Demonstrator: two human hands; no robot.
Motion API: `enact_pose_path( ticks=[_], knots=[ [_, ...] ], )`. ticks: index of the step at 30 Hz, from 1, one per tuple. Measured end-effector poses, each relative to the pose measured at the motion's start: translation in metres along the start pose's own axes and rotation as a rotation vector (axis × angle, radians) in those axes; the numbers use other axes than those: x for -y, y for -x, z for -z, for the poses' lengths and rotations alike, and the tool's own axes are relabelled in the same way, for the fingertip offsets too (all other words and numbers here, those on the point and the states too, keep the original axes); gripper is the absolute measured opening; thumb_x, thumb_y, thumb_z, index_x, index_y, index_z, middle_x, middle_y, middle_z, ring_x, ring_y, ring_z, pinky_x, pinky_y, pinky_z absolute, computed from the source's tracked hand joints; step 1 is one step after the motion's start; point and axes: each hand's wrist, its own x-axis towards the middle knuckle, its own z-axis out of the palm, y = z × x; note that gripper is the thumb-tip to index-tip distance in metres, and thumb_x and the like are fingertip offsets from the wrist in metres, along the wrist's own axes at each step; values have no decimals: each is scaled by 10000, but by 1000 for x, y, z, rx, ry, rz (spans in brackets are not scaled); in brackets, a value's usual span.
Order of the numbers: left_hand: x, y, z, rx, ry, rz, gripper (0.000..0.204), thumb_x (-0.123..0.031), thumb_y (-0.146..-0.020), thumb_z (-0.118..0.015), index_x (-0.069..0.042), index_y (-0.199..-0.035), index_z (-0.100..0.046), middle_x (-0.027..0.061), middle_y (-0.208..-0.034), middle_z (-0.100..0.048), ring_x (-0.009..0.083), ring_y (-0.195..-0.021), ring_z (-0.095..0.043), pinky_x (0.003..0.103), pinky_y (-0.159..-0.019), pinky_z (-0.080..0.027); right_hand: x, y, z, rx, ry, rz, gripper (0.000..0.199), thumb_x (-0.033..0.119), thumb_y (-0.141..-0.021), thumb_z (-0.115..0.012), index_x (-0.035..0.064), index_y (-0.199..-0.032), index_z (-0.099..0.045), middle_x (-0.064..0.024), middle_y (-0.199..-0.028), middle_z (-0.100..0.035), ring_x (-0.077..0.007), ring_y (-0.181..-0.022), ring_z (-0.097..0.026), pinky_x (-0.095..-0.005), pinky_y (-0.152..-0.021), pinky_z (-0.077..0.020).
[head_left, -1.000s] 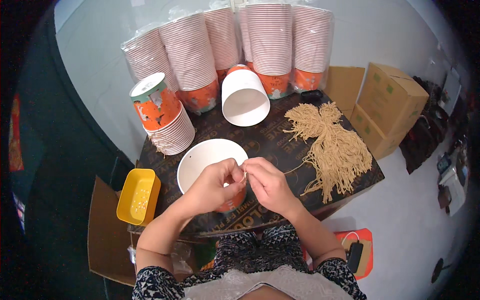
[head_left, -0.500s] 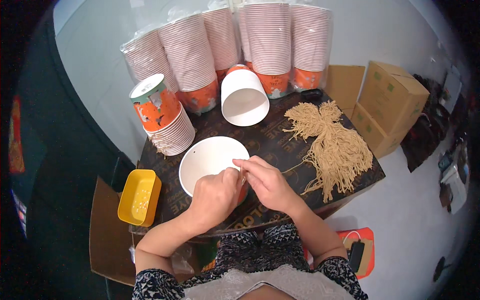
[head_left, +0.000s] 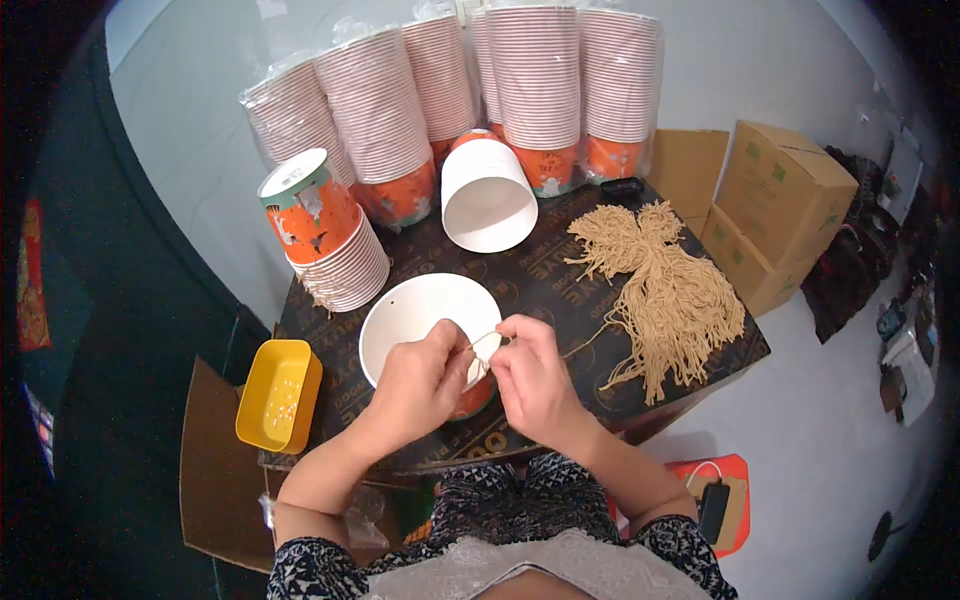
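tan cord [head_left: 484,337] arches as a thin loop between your two hands, just over the near right rim of a white-lined paper bucket [head_left: 405,315], which stands mouth up on the dark table [head_left: 545,270] in front of you. this looks like a looping or knotting step, though the crossing of the strand is too small to make out. to do it well, steady one side of the loop with your left fingers, let the right do the fine work, and draw it down slowly and evenly; a hard tug could crease the paper rim.

your left hand [head_left: 418,385] has its fingers curled in, thumb and forefinger closed to a pinch on one side of the loop. your right hand [head_left: 537,385] meets it from the other side, thumb and fingertips nearly together on the cord. you cannot tell whether either one also touches the rim.

to the right lies a bundle of loose strands [head_left: 680,300]; at the left sits a yellow tray [head_left: 303,405].
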Motion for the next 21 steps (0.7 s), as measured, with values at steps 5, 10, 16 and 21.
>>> enact_pose_path(
  ticks=[5, 10, 16, 21],
  knots=[
    [9, -6, -1, -22, -2, 103, 106, -51, -865, -611, 14, -887, -530, 219, -696, -631, 420, -691, -652, 456, -606, -503, 5, 16, -2, 60, 41, 101, 67, -22, -874, -567, -48, -932, -545, -219, -1176, -505, -351, -1001, -570, -399, -876, -503],
    [5, -7, -2, -66, -66, 91, 99, -47, -862, -610, 14, -874, -533, 215, -705, -637, 419, -697, -653, 462, -612, -505, 2, 18, -2, 41, 81, 118, 119, -46, -841, -602, -28, -940, -537, -209, -1165, -512, -345, -969, -585, -397, -829, -514],
    [1, -2, -1, -100, -152, -73, 116, -19, -825, -648, -6, -868, -542, 187, -693, -634, 371, -665, -657, 430, -589, -511, 2, 18, 0, 12, -50, -46, 184, -50, -820, -637, 4, -963, -534, -163, -981, -574, -307, -809, -629, -386, -694, -523],
    [0, 5, 1, -110, -330, -316, 173, 23, -746, -677, -37, -859, -560, 126, -734, -616, 316, -679, -646, 404, -672, -551, 6, 26, -11, -64, -268, -338, 81, -1, -908, -602, 5, -965, -545, -45, -692, -560, -170, -597, -598, -306, -554, -475]
  ],
)
